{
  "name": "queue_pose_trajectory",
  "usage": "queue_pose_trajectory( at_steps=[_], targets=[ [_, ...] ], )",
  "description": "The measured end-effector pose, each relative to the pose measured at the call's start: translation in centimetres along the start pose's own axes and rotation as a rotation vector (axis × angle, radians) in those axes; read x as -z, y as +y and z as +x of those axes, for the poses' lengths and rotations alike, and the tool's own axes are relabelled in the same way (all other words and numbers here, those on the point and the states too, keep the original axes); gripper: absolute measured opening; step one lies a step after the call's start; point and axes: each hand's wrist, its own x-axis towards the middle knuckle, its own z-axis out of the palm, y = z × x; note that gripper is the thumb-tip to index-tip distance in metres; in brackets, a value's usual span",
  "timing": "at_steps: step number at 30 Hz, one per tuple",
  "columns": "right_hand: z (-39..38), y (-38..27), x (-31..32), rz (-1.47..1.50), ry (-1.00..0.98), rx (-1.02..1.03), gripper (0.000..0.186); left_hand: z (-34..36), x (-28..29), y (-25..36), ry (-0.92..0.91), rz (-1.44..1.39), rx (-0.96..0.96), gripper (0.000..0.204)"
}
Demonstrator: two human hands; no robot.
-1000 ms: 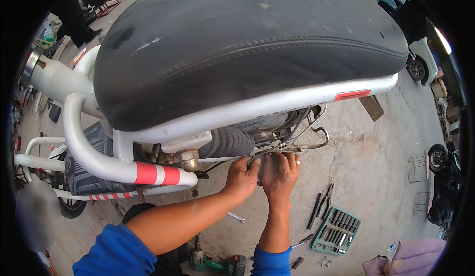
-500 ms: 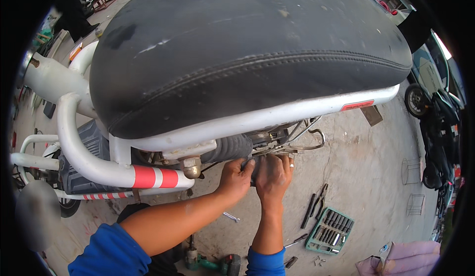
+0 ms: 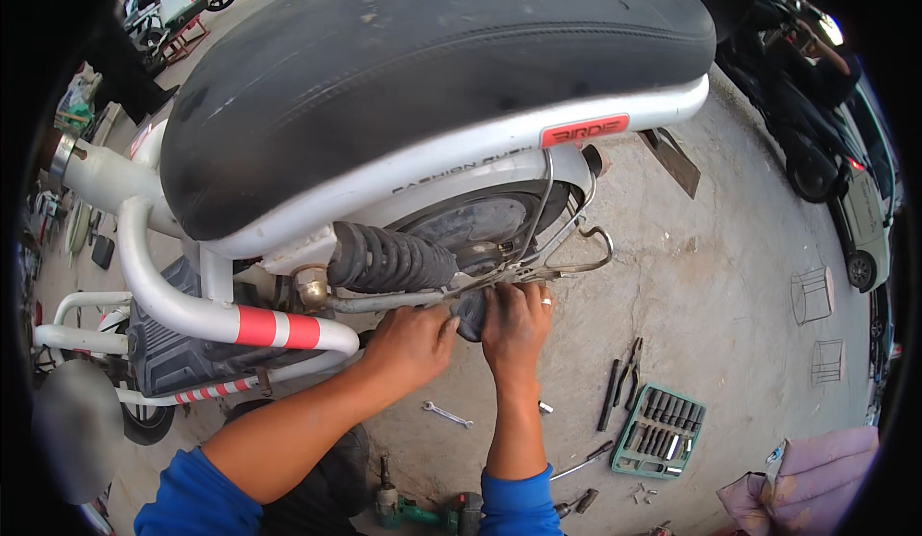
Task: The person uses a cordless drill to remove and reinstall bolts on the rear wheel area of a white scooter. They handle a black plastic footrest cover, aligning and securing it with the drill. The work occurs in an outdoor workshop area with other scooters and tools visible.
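A scooter with a black seat (image 3: 432,56) and a white tubular frame (image 3: 182,315) stands in front of me. Below its black coil-spring shock absorber (image 3: 394,259), a dark rounded part (image 3: 470,315) sits between my hands, close to the rear wheel (image 3: 471,219). My left hand (image 3: 411,344) is closed at its left side, thumb and fingers against it. On its right, my right hand (image 3: 516,332), with a ring on one finger, is closed around it, knuckles up. The far fingertips are hidden. Just beyond them runs a bent metal rod bracket (image 3: 581,265).
On the concrete lie a wrench (image 3: 448,415), pliers (image 3: 630,375), a green socket case (image 3: 661,430), a ratchet handle (image 3: 584,461) and a green-black power tool (image 3: 423,512). A pinkish cushion (image 3: 812,483) is at lower right. Wire racks (image 3: 812,296) and parked vehicles (image 3: 860,209) stand farther right.
My view has shifted, so the seat sits farther left and more of the rear wheel and spring shows. Both hands stay at the dark part; my left hand is slightly lower against it.
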Motion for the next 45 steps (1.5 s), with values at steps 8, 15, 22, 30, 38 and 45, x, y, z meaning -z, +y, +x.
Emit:
queue_pose_trajectory(
  at_steps=[8,15,22,30,38,45],
  targets=[
    [-0.7,0.6,0.2,0.042,-0.024,0.008,0.021,3.5,-1.6,4.3,0.25,-0.462,-0.173,0.051],
    [-0.9,0.7,-0.4,-0.004,0.029,0.009,0.018,3.8,-1.0,4.3,0.152,-0.473,-0.152,0.054],
    [0.2,0.1,1.4,-0.071,-0.128,-0.011,0.016,3.6,-0.6,4.1,-0.027,-0.674,-0.059,0.066],
    [-0.7,0.5,0.3,-0.037,0.009,-0.044,0.018,3.8,-1.1,3.7,0.025,-0.702,-0.118,0.068],
    [-0.4,-0.1,0.3,-0.061,0.058,-0.019,0.017,3.3,-0.4,4.1,0.015,-0.708,-0.087,0.064],
    [0.8,0.6,1.3,-0.01,-0.113,-0.062,0.016,3.2,-0.5,4.2,0.012,-0.686,-0.077,0.065]
  ],
)
